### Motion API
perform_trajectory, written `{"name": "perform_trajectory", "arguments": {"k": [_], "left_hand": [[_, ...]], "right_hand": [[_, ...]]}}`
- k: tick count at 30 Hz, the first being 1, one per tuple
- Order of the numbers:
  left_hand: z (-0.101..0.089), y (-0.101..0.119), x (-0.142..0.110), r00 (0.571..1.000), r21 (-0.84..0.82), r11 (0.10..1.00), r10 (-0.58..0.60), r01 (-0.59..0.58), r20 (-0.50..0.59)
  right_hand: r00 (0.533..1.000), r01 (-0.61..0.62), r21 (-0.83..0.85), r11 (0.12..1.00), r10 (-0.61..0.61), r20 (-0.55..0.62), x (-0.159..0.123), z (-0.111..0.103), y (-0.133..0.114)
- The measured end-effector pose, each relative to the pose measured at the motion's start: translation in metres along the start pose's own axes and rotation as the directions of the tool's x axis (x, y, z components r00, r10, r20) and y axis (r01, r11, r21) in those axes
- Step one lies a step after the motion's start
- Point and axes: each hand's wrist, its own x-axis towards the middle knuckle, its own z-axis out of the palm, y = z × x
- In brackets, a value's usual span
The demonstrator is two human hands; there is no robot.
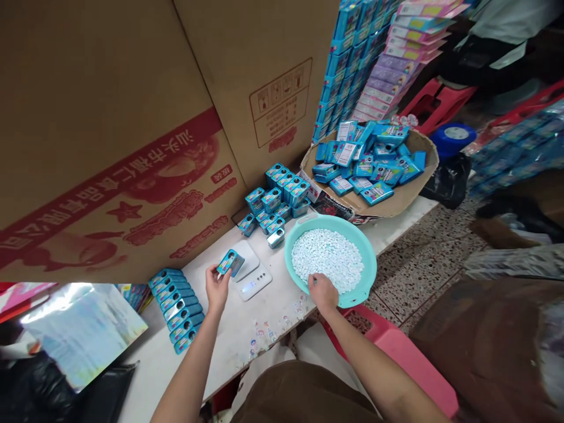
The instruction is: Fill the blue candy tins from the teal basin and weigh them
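Observation:
My left hand (217, 289) grips a small blue box (229, 262) between thumb and fingers; a dark round opening shows in its top. The box is tilted above a white digital scale (255, 284) with a lit display; whether it touches the pan I cannot tell. At the near edge of a pile of small white pellets (328, 255), my right hand (324, 292) has its fingers curled in and closed. What they hold, if anything, is hidden. The pellets lie in a turquoise plastic basin (369, 265) to the right of the scale.
Several matching boxes stand in rows (178, 308) at left and in a cluster (282, 197) behind the scale. A cardboard tray (412, 197) holds more blue boxes. Large cartons (176, 147) wall the back. Stickers (263, 335) lie near the table's front edge. A pink stool (409, 358) stands at right.

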Motion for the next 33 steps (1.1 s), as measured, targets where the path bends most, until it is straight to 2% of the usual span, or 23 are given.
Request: {"name": "perform_trajectory", "arguments": {"k": [4, 8, 12, 15, 19, 25, 29, 33], "left_hand": [[0.014, -0.021, 0.02, 1.0, 0.002, 1.0, -0.015, 0.015, 0.006], [0.023, -0.036, 0.028, 0.999, 0.015, 0.999, -0.037, 0.037, 0.02], [0.019, -0.043, 0.026, 0.998, 0.069, 0.996, -0.053, 0.052, 0.021], [0.006, -0.044, 0.017, 0.999, 0.171, 0.985, -0.036, 0.031, 0.031], [-0.022, -0.057, -0.012, 0.998, 0.319, 0.946, -0.063, 0.055, 0.016], [-0.063, -0.094, -0.093, 0.96, 0.447, 0.857, -0.28, 0.256, -0.012], [-0.073, -0.109, -0.141, 0.925, 0.499, 0.796, -0.379, 0.342, -0.029], [-0.075, -0.117, -0.164, 0.902, 0.546, 0.749, -0.43, 0.375, -0.031]], "right_hand": [[1.0, 0.0, -0.008, 1.0, 0.0, 0.001, 0.001, 0.001, -0.001], [1.0, -0.006, -0.01, 1.0, 0.006, -0.013, 0.002, 0.004, 0.0], [1.0, -0.011, -0.01, 1.0, 0.011, -0.014, 0.003, 0.007, 0.001], [1.0, -0.023, -0.005, 1.0, 0.023, -0.004, 0.002, 0.009, 0.002], [1.0, -0.026, 0.001, 1.0, 0.026, -0.004, 0.001, 0.01, 0.003], [0.999, -0.041, 0.014, 0.999, 0.041, 0.012, 0.0, 0.009, 0.002], [0.999, -0.045, 0.008, 0.999, 0.044, 0.029, 0.0, 0.009, 0.003], [0.998, -0.052, 0.002, 0.999, 0.052, 0.028, 0.0, 0.011, 0.004]]}}
